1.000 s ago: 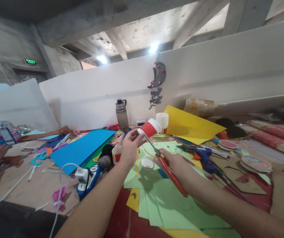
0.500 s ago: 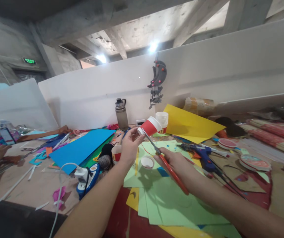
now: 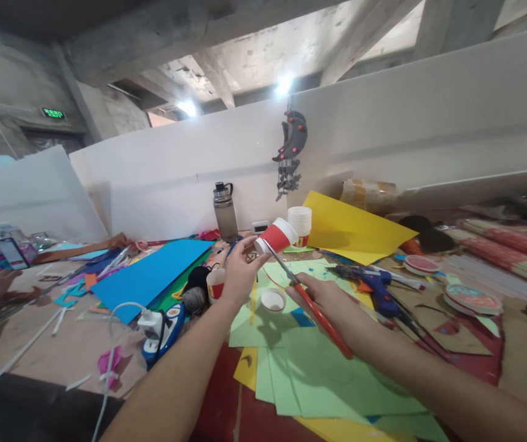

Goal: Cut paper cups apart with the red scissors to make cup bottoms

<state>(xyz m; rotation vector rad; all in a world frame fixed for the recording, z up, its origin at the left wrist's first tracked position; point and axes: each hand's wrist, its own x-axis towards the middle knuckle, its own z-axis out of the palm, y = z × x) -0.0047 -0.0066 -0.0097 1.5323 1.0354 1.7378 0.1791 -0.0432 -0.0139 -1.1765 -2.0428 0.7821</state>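
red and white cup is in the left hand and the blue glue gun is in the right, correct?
Not quite: the right hand holds red-handled scissors; the blue glue gun lies to the right of that hand, as the head view shows. The red and white cup is indeed in the left hand.

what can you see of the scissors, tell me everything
The scissors have long, glossy red-orange handles, probably plastic, and slim grey blades that look like metal. The right hand holds them by the handles above pale green sheets. They slant, handles toward the wearer, blades pointing up and away to the left. The tip meets the narrow end of a red-and-white cup held in the left hand; whether it cuts in is unclear.
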